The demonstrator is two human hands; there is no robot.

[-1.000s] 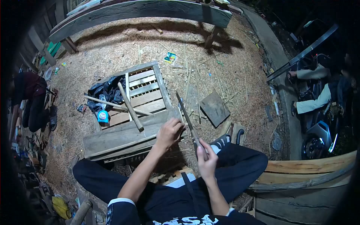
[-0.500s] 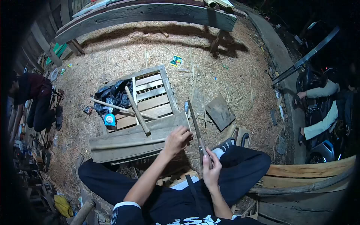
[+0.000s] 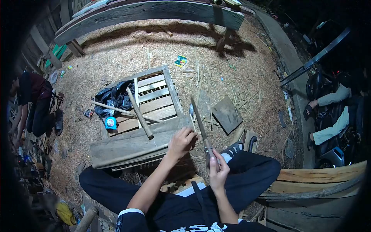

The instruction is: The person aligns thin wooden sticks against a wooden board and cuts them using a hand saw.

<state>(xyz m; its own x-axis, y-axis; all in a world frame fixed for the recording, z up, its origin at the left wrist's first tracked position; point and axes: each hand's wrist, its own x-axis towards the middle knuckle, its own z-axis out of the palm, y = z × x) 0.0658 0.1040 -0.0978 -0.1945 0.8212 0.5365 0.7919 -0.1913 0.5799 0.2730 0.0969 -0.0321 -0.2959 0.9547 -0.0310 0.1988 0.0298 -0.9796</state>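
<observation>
My left hand [image 3: 181, 145] is closed over the right end of a long thin wooden stick [image 3: 127, 159], which lies along the near edge of a wide plank [image 3: 127, 145]. My right hand [image 3: 218, 170] grips the handle of a long, narrow-bladed knife [image 3: 201, 120]. Its blade points up and away, just right of my left fingers and apart from them. Behind the stick, a thicker wooden rod [image 3: 139, 114] crosses a thinner rod [image 3: 125, 112], resting over the slatted wooden frame [image 3: 154, 94]. The stick's end inside my left hand is hidden.
A blue tape measure [image 3: 111, 123] sits by a black plastic bag [image 3: 119, 94]. A flat dark board [image 3: 227, 115] lies right on shavings-covered ground. A long bench [image 3: 154, 17] stands beyond. One person [image 3: 36, 100] crouches at left; another person's legs [image 3: 332, 116] show at right.
The stick has shifted toward me, its left end now at the plank's near edge. Both hands stay almost in place, and the knife has barely moved.
</observation>
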